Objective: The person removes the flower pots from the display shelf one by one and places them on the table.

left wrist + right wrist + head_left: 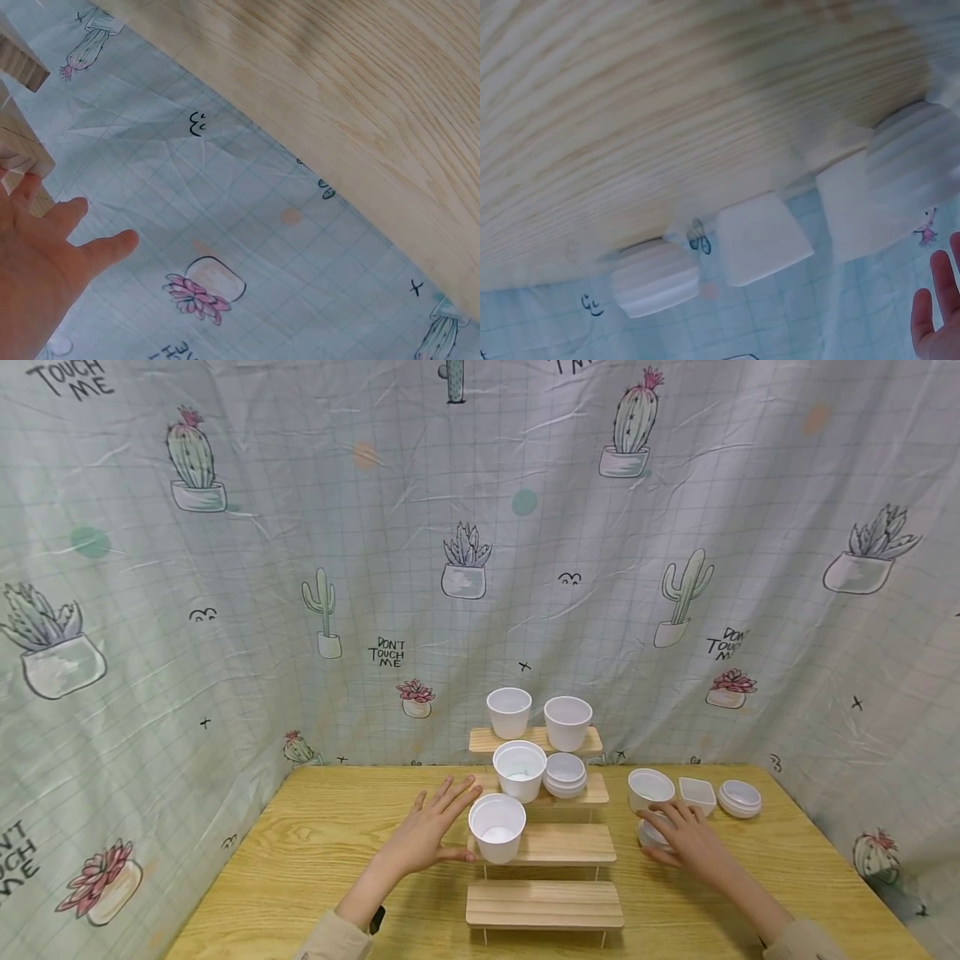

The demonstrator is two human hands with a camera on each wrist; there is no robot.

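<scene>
My left hand (423, 837) is beside the left end of a wooden step stand (570, 843), fingers spread and straight. Its thumb and fingertips come close to a smooth white pot (497, 831) on the second step from the front. In the left wrist view the fingers (109, 251) lie near the wooden step ends. Over at the right, my right hand (692, 843) reaches around a small ribbed white pot (651, 833) and partly hides it. The right wrist view has the fingers (943, 281) loosely extended, with a gap to the ribbed pot (919, 154).
On the third step stand a white pot (520, 772) and a ribbed pot (565, 775). Two white pots, one left (509, 712) and one right (567, 723), top the stand. A round pot (649, 788), a square pot (697, 795) and another ribbed pot (739, 798) sit at right.
</scene>
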